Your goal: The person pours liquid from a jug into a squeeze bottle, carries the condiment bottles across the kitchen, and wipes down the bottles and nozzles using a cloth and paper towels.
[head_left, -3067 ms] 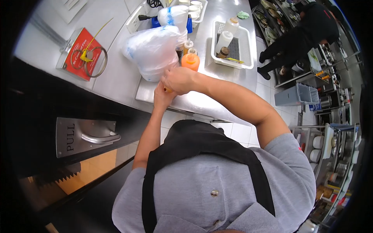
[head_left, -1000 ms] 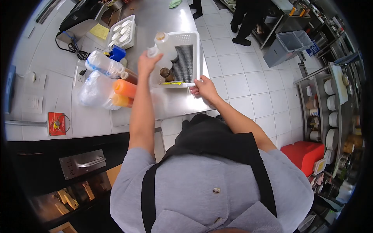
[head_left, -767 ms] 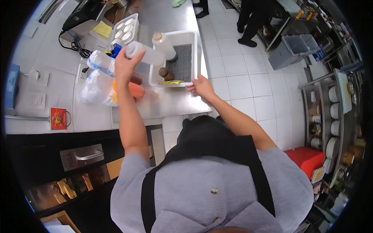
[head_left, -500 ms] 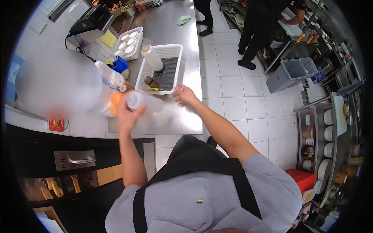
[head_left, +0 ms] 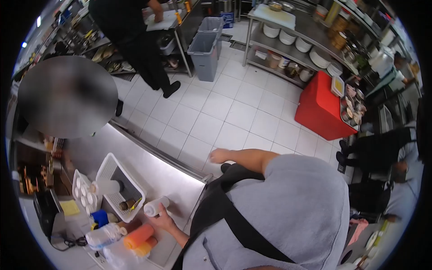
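Note:
My left hand is wrapped round a white squeeze bottle over the steel counter, beside a white plastic basket. Inside the basket are another pale squeeze bottle with dark contents at one end and a small brown bottle. Just left of my left hand lie orange squeeze bottles and a clear plastic-wrapped bundle. Away from the counter, my right hand hangs above the tiled floor, touching nothing I can see; its fingers are indistinct.
A white tray of white-lidded containers stands beyond the basket. Grey bins stand by a co-worker in black at another bench. A red box and steel shelves are across the floor. More people stand at far right.
My view has swung right, toward the floor and shelves. The squeeze bottle stays in my left hand. My right hand has moved from the basket's edge to over the floor.

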The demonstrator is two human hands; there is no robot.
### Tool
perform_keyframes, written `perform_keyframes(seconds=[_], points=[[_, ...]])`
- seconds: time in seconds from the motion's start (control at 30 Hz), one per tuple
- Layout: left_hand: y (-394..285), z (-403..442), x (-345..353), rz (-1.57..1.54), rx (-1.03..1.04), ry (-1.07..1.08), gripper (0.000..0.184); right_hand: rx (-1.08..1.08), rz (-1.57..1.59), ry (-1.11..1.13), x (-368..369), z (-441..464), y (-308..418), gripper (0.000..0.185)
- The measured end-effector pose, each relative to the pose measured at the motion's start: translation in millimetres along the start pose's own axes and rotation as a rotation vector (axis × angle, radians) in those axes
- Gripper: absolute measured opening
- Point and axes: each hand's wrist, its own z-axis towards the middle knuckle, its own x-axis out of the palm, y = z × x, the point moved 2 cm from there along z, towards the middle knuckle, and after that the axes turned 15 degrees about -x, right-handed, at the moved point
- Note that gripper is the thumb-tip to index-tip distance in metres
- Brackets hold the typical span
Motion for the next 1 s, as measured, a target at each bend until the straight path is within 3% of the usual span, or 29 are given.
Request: perform_keyframes(seconds=[0.03, 0.1, 0.13, 0.17, 0.2, 0.23, 0.27, 0.3, 0.33, 0.37, 0.4, 0.47, 0.53, 0.63, 0.73, 0.87, 0.9, 0.93, 0.97, 1.0], points=[[6.6, 7.2, 13.7, 0.054, 0.001, 0.05, 0.055, 0.251, -0.064, 0.121, -14.8, -30.8, -25.7, 0.035], [4.0, 1.4, 24.0, 0.126, -0.134, 0.198, 0.041, 0.803, -0.009, -0.059, -3.4, -100.8, -69.7, 0.026], [-27.8, -9.5, 28.4, 0.373, -0.423, 0.199, 0.033, 0.91, -0.053, -0.079, 31.7, -125.8, -125.6, 0.021], [17.9, 1.3, 27.3, 0.24, -0.443, 0.216, 0.032, 0.943, -0.019, 0.032, 56.1, -142.9, -163.7, 0.023], [7.3, -5.1, 30.7, 0.13, -0.427, 0.17, 0.031, 0.314, -0.46, 0.188, 69.5, -182.6, -186.0, 0.025], [26.9, -2.3, 21.0, 0.268, -0.357, 0.149, 0.027, 0.831, 0.162, 0.129, 24.5, -191.5, -121.5, 0.038], [17.0, 0.1, 23.0, 0.348, -0.42, 0.127, 0.03, 0.742, 0.072, 0.347, 29.2, -196.6, -127.5, 0.051], [28.1, -2.7, 25.6, 0.175, -0.322, 0.133, 0.042, 0.223, -0.248, 0.388, 50.5, -211.3, -161.7, 0.057], [23.4, -4.4, 27.2, 0.186, -0.244, 0.075, 0.052, 0.33, -0.242, 0.352, 37.9, -218.2, -136.4, 0.059], [16.4, -4.8, 29.7, 0.2, -0.168, 0.015, 0.062, 0.11, -0.458, 0.445, 110.1, -242.3, -222.5, 0.053], [16.0, -5.1, 29.8, 0.238, -0.128, 0.003, 0.063, 0.342, -0.304, 0.358, 93.6, -248.9, -189.7, 0.053], [-2.0, -9.2, 23.4, 0.265, -0.129, 0.009, 0.066, 0.506, -0.197, 0.232, 91.5, -237.4, -153.0, 0.052], [-1.4, -20.7, 23.6, 0.25, 0.01, -0.009, 0.067, 0.5, -0.199, 0.152, 97.3, -225.3, -144.8, 0.051], [6.2, -32.5, 16.8, 0.207, 0.059, -0.009, 0.068, 0.439, -0.177, 0.087, 89.2, -187.5, -129.2, 0.049], [19.6, -37.9, 10.3, 0.187, 0.07, 0.017, 0.07, 0.471, 0.128, 0.061, 21.7, -122.0, -63.0, 0.049], [16.6, -41.6, -5.1, 0.18, -0.127, 0.043, 0.071, 0.304, 0.007, -0.134, -17.0, -55.3, -30.6, 0.053], [50.3, -36.5, -1.7, 0.186, -0.213, 0.059, 0.07, 0.116, -0.146, -0.126, -6.6, -39.4, -45.2, 0.049], [58.2, -34.1, -0.2, 0.112, -0.24, 0.127, 0.056, 0.292, -0.02, -0.115, -11.7, -28.3, -21.2, 0.035], [64.7, -31.5, 3.8, 0.039, -0.271, 0.192, 0.043, -0.235, -0.496, -0.109, -3.4, -32.8, -20.2, 0.029], [55.6, -33.2, 4.1, 0.053, -0.185, 0.057, 0.03, -0.139, -0.455, -0.016, 3.5, -20.4, -7.7, 0.034]])
